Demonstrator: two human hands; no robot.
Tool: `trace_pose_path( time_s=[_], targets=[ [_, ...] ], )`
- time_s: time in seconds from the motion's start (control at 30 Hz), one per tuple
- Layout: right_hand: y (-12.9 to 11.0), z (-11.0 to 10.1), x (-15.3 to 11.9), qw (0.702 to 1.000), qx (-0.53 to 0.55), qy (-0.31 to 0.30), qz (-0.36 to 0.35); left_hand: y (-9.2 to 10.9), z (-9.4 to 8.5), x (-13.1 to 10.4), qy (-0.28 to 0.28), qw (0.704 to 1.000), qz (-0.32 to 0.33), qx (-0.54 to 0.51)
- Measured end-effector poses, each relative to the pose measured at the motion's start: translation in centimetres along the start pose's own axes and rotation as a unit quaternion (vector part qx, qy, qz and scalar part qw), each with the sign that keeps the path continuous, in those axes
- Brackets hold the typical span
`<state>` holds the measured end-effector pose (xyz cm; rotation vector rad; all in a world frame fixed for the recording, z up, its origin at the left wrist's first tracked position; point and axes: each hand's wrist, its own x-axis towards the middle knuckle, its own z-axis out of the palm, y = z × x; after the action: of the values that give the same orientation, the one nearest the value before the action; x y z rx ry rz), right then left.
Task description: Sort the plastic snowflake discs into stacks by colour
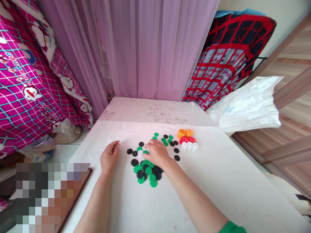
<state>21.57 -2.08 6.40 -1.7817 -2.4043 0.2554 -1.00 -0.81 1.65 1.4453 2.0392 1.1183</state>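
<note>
**Right grip (pixel 157 152) in among the loose discs (pixel 134 162)**

The right grip is palm-down at 1 o'clock from the main pile (pixel 152 178), fingers bent and bunched low. A green disc (pixel 145 151) shows at its fingertips; I cannot tell whether it is pinched or only touched. A white disc (pixel 140 153) lies just beside, at 9 o'clock.

The discs look like thin notched plastic: probably light, fairly stiff, a little slick and hard to break. Flat ones are likely best taken by 2 opposite edges, or tipped up at a notch; those overlapping in the pile offer a raised rim.

The left grip (pixel 110 156) rests at 10 o'clock from the pile, half curled; whether it has anything inside is hidden.

Green and black discs lie piled and scattered mid-worktop (pixel 206 181). At 2 o'clock sit 3 colour groups: orange (pixel 181 133), red (pixel 187 140) and white (pixel 189 146).

Farther out at 2 o'clock is a white bag (pixel 250 105), contents not visible. At 10 o'clock, off the worktop, is a clear bag (pixel 65 129), contents unclear.
</note>
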Motion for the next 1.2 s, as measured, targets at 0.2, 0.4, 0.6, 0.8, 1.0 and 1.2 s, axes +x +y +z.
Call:
trace_pose_path(
  time_s=[0.2, 0.4, 0.6, 0.8, 1.0, 1.2],
  targets=[
    [-2.8, 0.7, 0.5, 0.999, -0.040, -0.027, 0.022, -0.2, 0.2, 0.1, -0.006, 1.000, 0.006, -0.003],
    [-3.6, 0.8, 0.5, 0.998, -0.022, -0.024, 0.050, -0.3, 0.2, 0.1, -0.001, 1.000, 0.009, -0.012],
    [0.5, -1.4, -0.9, 0.991, 0.033, 0.027, 0.129, -0.2, 0.1, 0.1, -0.003, 1.000, 0.006, -0.009],
    [5.0, -3.0, -2.2, 0.982, 0.002, 0.018, 0.187, -0.3, 0.2, 0.2, 0.003, 1.000, 0.004, -0.003],
    [5.2, -2.4, -2.4, 0.984, -0.003, 0.012, 0.178, -0.3, 0.1, 0.1, 0.000, 1.000, 0.011, 0.007],
    [5.2, -2.1, -2.2, 0.985, 0.003, 0.011, 0.170, -0.1, 0.0, 0.1, 0.002, 1.000, 0.005, 0.006]
  ],
)
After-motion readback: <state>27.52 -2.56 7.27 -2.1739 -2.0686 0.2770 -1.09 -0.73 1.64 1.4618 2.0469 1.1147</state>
